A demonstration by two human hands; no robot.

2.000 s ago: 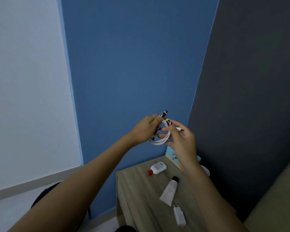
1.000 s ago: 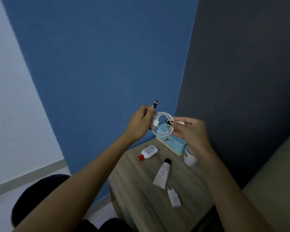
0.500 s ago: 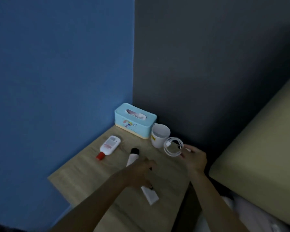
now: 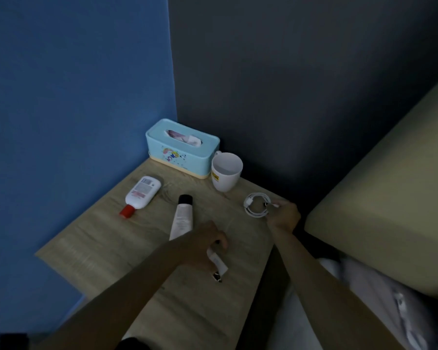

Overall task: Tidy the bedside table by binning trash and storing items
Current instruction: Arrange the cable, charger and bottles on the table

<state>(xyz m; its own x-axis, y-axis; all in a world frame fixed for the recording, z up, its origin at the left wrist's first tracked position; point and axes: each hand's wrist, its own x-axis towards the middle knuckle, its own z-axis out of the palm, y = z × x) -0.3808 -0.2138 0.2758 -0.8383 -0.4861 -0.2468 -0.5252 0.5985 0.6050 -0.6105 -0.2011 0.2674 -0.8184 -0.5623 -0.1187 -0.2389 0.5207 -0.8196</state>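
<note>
Storing step. Your left hand (image 4: 202,245) curls round the charger plug (image 4: 218,262); your right hand (image 4: 283,214) pinches the coiled cable (image 4: 256,205). Next, likely stow both.

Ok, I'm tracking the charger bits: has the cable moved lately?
Yes. Held high above the table before, the cable has come down to the table's right edge, beside the mug, pinched in the right hand.
</note>
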